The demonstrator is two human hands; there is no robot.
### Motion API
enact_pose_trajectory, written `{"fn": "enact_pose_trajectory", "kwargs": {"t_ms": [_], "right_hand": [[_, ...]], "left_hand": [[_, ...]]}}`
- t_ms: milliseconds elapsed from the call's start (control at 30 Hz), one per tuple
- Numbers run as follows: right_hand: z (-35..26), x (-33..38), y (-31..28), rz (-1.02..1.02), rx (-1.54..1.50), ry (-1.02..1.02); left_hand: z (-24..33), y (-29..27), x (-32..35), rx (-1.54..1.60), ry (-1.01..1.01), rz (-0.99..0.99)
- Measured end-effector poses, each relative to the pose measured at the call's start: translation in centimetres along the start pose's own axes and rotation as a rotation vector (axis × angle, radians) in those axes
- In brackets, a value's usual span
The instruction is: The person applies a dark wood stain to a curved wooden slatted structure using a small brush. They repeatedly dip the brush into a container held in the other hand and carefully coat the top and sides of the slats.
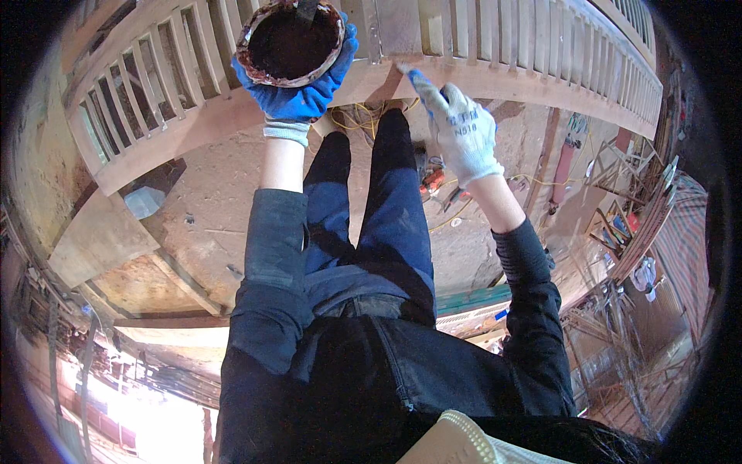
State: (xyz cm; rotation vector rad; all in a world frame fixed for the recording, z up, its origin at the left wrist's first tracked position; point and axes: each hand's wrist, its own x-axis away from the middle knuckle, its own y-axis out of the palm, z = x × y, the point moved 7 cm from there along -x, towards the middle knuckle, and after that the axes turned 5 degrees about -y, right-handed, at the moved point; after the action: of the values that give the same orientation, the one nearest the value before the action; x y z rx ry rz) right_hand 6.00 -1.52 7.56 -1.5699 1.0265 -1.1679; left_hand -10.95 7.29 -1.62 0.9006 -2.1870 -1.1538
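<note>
My left hand [297, 99], in a blue-coated glove, cups a round bowl [246, 58] from below and the side. Dark reddish-brown paste or paint [287, 48] fills the bowl, and its rim is crusted with the same stuff. A flat dark tool [307, 9] leans in the bowl at its far edge. My right hand [461, 131], in a white glove with blue fingertips, reaches to the pale wooden rail [533, 87] of a long slatted frame. Its index finger stretches toward the rail and the other fingers curl under. Something small and brownish shows at the fingertip, too small to name.
The slatted wooden frame [158, 73] spans the far side, in front of my legs. A yellow cord [541, 182] and red-and-black tools [434, 182] lie on the floor. At left are a translucent container [144, 203] and a board [104, 240]. Wood pieces [618, 232] clutter the right.
</note>
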Motion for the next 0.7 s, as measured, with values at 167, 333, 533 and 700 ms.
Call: {"fn": "enact_pose_trajectory", "kwargs": {"t_ms": [167, 333, 533, 700], "right_hand": [[2.3, 1.3, -1.0, 0.171, -0.706, 0.158], [0.9, 1.7, -2.6, -0.050, -1.727, 0.484], [-4.0, -4.9, -10.1, 0.266, -0.393, -0.086], [-7.1, -8.1, -8.5, 0.312, -0.142, -0.243]], "left_hand": [[-0.2, -0.7, 0.3, -0.039, 0.009, 0.016], [2.4, -3.3, 1.7, -0.279, 0.100, 0.050], [1.1, -3.3, 1.7, -0.112, 0.008, 0.035], [-0.9, -0.5, 1.4, -0.022, -0.190, -0.192]]}}
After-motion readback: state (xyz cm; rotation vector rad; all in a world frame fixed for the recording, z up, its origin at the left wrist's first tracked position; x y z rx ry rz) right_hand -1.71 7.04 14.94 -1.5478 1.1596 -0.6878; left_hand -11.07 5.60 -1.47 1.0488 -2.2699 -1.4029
